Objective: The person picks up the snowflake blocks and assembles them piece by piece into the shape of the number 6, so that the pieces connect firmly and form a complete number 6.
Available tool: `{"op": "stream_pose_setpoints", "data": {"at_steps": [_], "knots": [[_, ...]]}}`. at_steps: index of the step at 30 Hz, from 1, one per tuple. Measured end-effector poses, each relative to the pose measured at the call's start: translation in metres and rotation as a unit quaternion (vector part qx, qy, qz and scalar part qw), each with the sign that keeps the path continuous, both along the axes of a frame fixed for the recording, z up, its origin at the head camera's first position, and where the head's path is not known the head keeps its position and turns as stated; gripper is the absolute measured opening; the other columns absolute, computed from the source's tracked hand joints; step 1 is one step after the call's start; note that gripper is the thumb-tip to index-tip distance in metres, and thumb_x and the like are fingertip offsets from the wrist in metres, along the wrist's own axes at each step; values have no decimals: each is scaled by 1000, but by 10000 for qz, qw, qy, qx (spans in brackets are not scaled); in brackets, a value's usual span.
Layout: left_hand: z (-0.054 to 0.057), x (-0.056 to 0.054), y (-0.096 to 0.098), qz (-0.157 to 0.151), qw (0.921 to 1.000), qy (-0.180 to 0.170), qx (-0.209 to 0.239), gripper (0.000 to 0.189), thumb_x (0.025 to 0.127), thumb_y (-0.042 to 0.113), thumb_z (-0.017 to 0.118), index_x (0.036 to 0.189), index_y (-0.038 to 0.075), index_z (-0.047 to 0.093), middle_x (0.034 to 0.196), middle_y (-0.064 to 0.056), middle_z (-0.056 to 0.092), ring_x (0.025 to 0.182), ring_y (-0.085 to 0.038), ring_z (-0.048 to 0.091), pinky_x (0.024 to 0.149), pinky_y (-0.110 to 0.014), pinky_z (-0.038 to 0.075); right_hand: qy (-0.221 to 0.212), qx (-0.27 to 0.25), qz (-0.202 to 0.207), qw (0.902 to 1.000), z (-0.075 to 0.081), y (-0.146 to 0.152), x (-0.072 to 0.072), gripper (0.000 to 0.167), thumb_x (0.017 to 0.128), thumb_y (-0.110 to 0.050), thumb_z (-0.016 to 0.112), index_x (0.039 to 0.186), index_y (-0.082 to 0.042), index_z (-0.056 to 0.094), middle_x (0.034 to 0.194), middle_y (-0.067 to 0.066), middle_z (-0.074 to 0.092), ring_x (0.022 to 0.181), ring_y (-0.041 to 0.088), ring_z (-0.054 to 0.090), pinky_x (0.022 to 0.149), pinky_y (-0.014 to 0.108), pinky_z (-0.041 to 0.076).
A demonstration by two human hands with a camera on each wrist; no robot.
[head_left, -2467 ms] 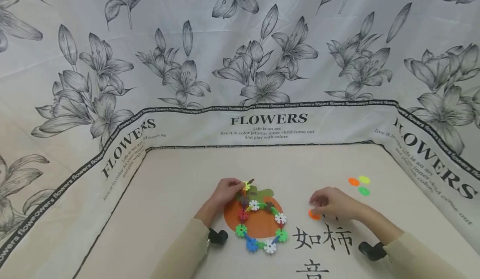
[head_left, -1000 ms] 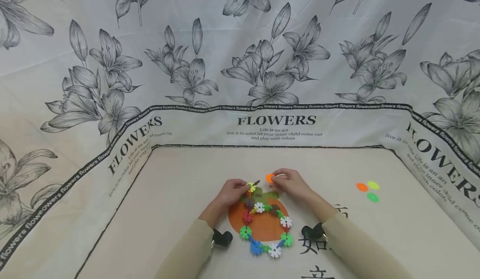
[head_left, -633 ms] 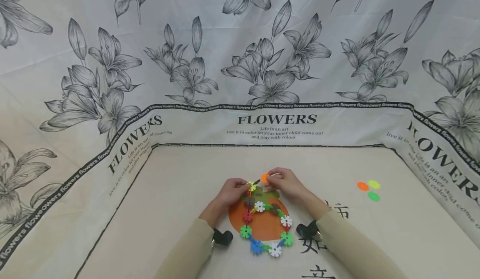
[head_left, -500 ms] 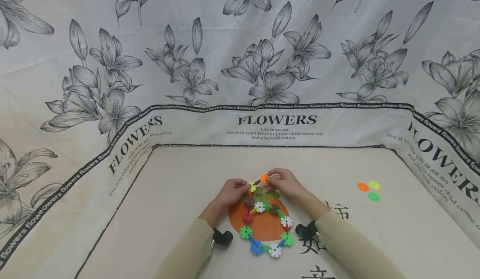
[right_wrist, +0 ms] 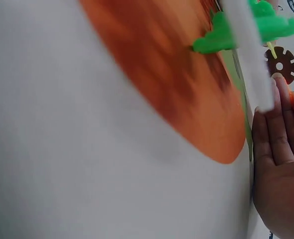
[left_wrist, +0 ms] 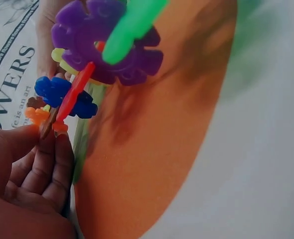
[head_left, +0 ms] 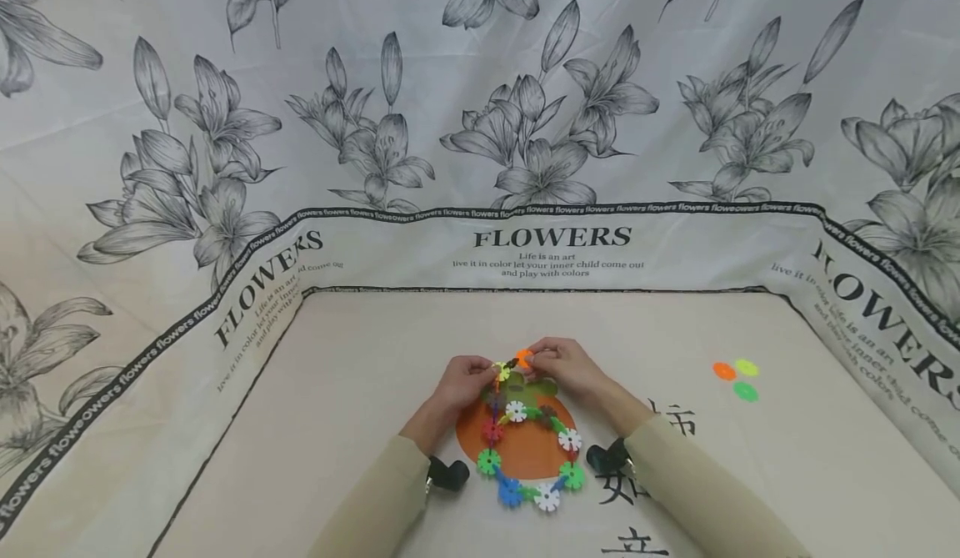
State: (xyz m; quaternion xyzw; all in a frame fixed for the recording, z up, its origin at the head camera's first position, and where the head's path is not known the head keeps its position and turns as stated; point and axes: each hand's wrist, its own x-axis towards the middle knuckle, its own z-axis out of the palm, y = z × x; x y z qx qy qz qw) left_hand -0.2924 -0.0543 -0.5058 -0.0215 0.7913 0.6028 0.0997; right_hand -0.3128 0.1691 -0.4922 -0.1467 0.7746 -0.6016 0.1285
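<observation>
Right now the right hand [head_left: 564, 365] pinches a small orange snowflake disc [head_left: 522, 359] at its fingertips, pressed up against the top of a chain of plastic snowflake pieces [head_left: 528, 445]. The left hand [head_left: 462, 379] pinches that same top end just left of the disc, fingers curled round a yellow piece [head_left: 501, 370]. From the two grips the chain runs back toward the person as a closed loop lying flat on the tablecloth [head_left: 360, 374], its long axis roughly near-to-far over a printed orange fruit [head_left: 525, 454].

From above, the disc shows only as an orange spot, so its tilt is unclear. The left wrist view shows what the head view cannot: an orange piece [left_wrist: 36, 115] held at the fingertips [left_wrist: 62, 149], with blue [left_wrist: 62, 94] and purple [left_wrist: 107, 45] pieces standing on edge. The right wrist view adds a brown toothed piece [right_wrist: 280, 62] just past the fingers [right_wrist: 281, 124].

Well off to the right of the grip lie three loose discs [head_left: 735, 377], orange, yellow and green.
</observation>
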Motion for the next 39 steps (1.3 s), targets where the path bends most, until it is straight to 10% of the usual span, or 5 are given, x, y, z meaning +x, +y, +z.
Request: {"op": "stream_pose_setpoints", "data": {"at_steps": [28,39], "knots": [[3,2,7,211,9998,50,-29,17,100,18,68,100,2,74,85,-4,70,80,-15,60,72,-26,49,-440,-221,261,9984,1,3,-8,26,100,-6,58,119,12,62,97,17,74,87,18,71,88,30,55],[3,-1,-2,-261,9992,88,-288,22,101,23,66,105,3,74,92,-3,70,86,-16,59,78,-28,49,114,858,222,9960,13,16,0,40,106,-22,57,133,7,57,106,20,75,94,29,72,83,37,57]]}}
